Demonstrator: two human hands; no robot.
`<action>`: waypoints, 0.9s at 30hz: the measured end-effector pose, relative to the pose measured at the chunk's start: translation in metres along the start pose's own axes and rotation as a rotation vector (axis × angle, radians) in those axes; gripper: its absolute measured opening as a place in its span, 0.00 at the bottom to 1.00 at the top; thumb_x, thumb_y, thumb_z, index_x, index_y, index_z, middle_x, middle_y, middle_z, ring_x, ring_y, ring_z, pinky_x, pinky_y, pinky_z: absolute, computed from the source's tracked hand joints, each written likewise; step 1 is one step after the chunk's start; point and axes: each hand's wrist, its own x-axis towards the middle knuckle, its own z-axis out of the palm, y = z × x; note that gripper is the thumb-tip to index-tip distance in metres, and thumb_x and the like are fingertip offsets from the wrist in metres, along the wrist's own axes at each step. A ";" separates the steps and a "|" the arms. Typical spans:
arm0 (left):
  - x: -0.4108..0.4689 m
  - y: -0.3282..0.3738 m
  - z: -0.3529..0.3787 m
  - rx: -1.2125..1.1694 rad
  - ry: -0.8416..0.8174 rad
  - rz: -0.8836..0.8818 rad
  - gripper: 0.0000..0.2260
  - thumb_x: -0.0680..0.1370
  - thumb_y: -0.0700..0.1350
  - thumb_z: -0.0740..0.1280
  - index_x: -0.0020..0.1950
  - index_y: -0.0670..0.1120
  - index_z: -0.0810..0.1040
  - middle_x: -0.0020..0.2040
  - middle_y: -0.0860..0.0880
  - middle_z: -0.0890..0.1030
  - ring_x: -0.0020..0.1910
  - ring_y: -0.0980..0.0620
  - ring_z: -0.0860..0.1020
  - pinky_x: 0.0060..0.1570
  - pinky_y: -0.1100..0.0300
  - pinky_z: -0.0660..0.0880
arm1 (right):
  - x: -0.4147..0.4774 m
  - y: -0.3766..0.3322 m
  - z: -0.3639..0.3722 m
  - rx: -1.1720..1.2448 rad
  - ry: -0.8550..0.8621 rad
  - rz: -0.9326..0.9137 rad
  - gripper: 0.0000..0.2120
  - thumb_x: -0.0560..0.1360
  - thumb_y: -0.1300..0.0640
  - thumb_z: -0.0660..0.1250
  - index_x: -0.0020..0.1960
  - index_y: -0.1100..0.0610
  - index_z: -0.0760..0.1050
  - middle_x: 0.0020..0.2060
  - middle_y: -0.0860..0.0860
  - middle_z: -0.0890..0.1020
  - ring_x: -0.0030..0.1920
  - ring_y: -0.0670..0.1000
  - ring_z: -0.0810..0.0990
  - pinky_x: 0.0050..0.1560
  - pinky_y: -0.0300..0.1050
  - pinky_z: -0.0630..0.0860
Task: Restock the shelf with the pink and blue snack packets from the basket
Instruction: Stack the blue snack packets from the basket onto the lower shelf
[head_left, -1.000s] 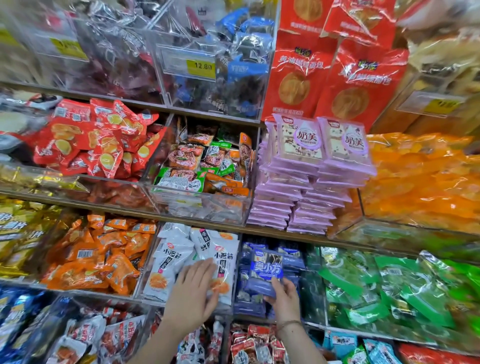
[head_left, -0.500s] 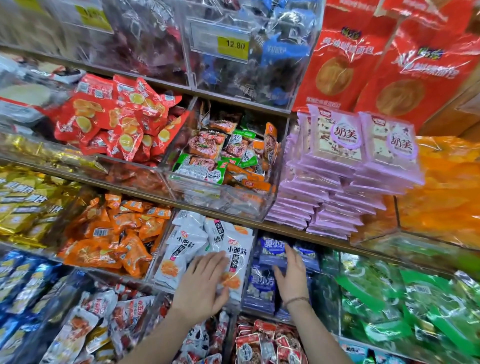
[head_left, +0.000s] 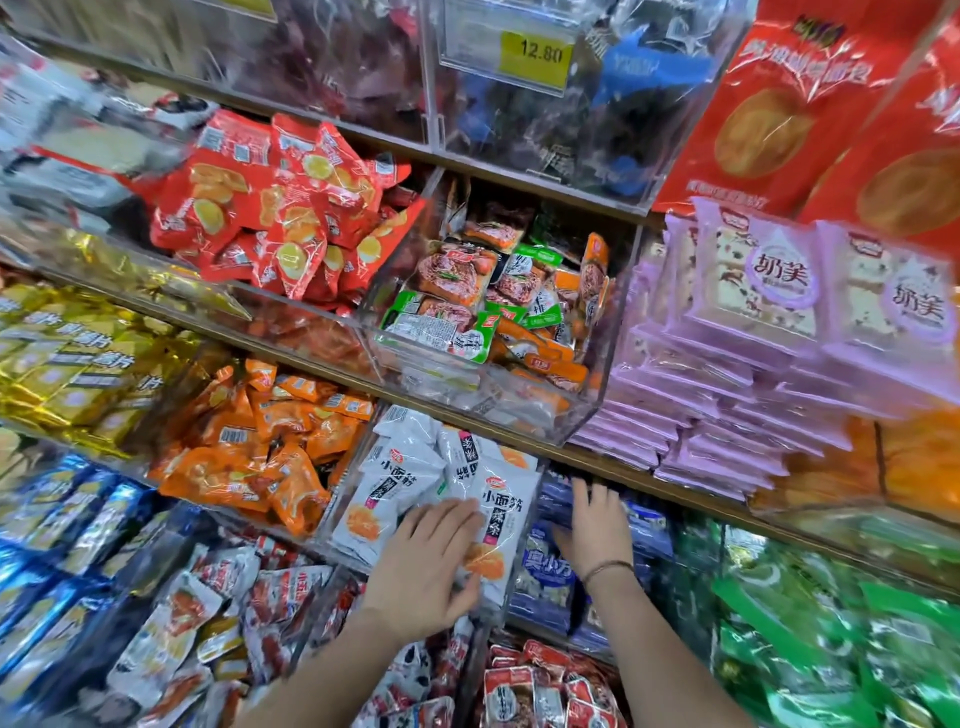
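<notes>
My right hand (head_left: 592, 535), fingers straight, presses blue packets (head_left: 545, 571) inward, best kept flat and even, while my left hand (head_left: 431, 566) rests open-palmed on white packets (head_left: 389, 483), gripping nothing.

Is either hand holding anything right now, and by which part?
Nothing is gripped. The left hand rests flat on the white packets; the right hand presses open fingers against the blue packets.

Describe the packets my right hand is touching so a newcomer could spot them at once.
Start at the tall stack of pink packets, then look just below its left end. There lie the blue packets, under the right hand. Their neighbours differ in colour: white packets under the left hand on one side, green packets on the other.
</notes>
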 end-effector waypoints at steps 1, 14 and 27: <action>0.000 0.000 0.000 -0.002 0.005 0.002 0.24 0.74 0.57 0.60 0.65 0.45 0.74 0.65 0.48 0.76 0.63 0.48 0.74 0.61 0.52 0.67 | 0.000 0.001 0.003 -0.035 0.000 -0.008 0.30 0.74 0.52 0.66 0.71 0.55 0.58 0.61 0.54 0.69 0.61 0.55 0.68 0.63 0.47 0.67; -0.001 0.001 0.003 -0.005 0.042 0.021 0.25 0.73 0.57 0.59 0.64 0.44 0.76 0.64 0.47 0.77 0.62 0.47 0.75 0.62 0.52 0.65 | 0.018 -0.005 0.010 -0.168 -0.016 0.072 0.19 0.73 0.66 0.61 0.62 0.55 0.65 0.54 0.53 0.76 0.53 0.55 0.74 0.56 0.46 0.70; -0.005 0.022 -0.035 -0.060 -0.039 -0.088 0.25 0.75 0.55 0.57 0.64 0.41 0.75 0.65 0.45 0.75 0.63 0.44 0.75 0.61 0.48 0.72 | -0.089 -0.008 -0.041 0.622 -0.085 0.117 0.28 0.78 0.45 0.59 0.74 0.55 0.58 0.73 0.52 0.61 0.72 0.53 0.61 0.70 0.46 0.63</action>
